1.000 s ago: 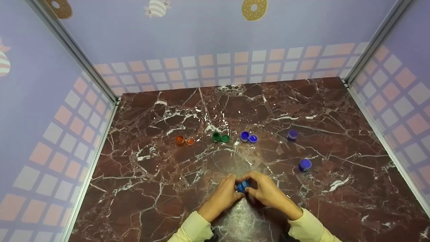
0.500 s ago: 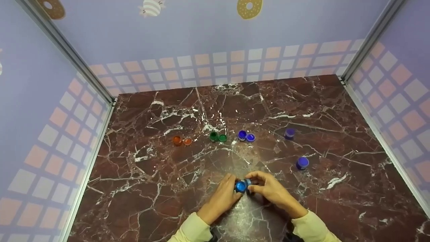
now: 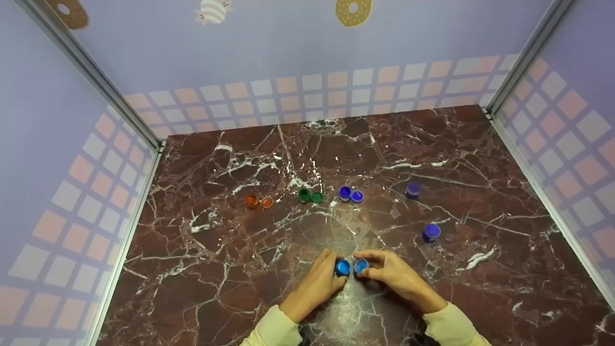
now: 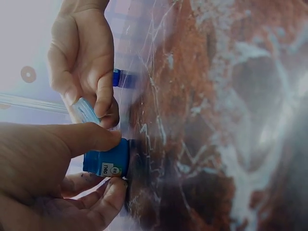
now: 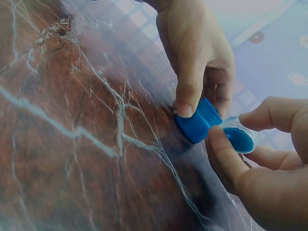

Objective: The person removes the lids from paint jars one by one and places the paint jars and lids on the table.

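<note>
My left hand (image 3: 314,281) grips a small blue paint jar (image 4: 107,162) by its sides, thumb on one side and fingers on the other. The jar stands upright on the marbled table, its mouth uncovered and bright blue paint showing inside. Just to its right, my right hand (image 3: 391,274) pinches the jar's lid (image 5: 239,139) between thumb and fingers. The lid is clear-rimmed, with blue paint on its inner face, and is tilted so that face shows in the head view. A narrow gap separates lid and jar in the head view.
Farther back stand uncovered orange (image 3: 252,201), green (image 3: 304,195) and dark blue (image 3: 344,193) paint jars, each with its lid lying to its right. Two capped jars, one purple (image 3: 412,191) and one blue-violet (image 3: 431,232), stand on the right. Patterned panels (image 3: 288,48) border the table.
The lid has come off the blue jar. My right hand has moved it slightly right and turned its painted inside up, while my left hand keeps holding the jar in place.
</note>
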{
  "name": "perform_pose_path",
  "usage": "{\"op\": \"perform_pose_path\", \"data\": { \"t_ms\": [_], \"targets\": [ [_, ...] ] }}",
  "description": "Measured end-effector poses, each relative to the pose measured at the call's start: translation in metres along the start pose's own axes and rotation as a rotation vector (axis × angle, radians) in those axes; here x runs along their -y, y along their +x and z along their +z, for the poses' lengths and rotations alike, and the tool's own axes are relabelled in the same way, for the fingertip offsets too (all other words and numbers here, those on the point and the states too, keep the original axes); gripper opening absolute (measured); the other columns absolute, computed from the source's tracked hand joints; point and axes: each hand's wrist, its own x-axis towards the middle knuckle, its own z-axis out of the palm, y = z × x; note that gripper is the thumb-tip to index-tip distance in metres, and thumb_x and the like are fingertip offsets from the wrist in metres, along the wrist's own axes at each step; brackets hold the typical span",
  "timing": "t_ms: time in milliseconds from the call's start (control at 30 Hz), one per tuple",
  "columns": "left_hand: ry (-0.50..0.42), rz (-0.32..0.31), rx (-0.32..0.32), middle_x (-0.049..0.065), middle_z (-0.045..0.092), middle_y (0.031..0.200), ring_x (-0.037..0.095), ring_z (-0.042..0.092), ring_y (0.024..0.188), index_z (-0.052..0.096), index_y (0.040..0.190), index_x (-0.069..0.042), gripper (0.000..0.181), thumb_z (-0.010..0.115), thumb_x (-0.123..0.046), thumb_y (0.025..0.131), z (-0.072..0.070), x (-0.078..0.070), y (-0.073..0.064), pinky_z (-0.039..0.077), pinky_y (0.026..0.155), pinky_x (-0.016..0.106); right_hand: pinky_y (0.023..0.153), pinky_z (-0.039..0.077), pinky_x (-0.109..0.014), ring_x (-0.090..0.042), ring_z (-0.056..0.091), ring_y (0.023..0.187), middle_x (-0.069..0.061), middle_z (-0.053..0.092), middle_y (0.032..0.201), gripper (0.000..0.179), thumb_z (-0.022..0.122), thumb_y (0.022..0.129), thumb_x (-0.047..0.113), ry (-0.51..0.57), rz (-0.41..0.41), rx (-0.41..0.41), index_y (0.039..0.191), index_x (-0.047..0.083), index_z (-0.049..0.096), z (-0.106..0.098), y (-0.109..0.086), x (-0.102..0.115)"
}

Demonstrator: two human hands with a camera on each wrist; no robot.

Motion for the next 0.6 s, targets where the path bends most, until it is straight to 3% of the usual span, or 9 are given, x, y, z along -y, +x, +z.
{"op": "perform_pose_path", "data": {
  "t_ms": [333,600],
  "targets": [
    [-0.006,0.011,0.005,0.003,0.056,0.107,0.022,0.059,0.101,0.065,0.112,-0.002,0.028,0.08,-0.005,0.088,0.0,-0.005,0.01,0.053,0.092,0.038,0.088,0.055,-0.023,-0.018,0.065,0.107,-0.039,0.056,0.132,0.054,0.069,0.087,-0.007,-0.028,-0.044,0.037,0.135,-0.023,0.05,-0.011,-0.012,0.001],
    [0.047,0.021,0.022,0.006,0.057,0.106,0.024,0.06,0.1,0.065,0.11,-0.001,0.027,0.08,-0.005,0.088,0.003,-0.009,0.022,0.054,0.09,0.038,0.081,0.056,-0.022,-0.016,0.065,0.098,-0.035,0.06,0.129,0.049,0.072,0.091,0.0,-0.137,-0.082,0.072,0.133,-0.019,0.055,-0.016,-0.018,0.0]
  ]
}}
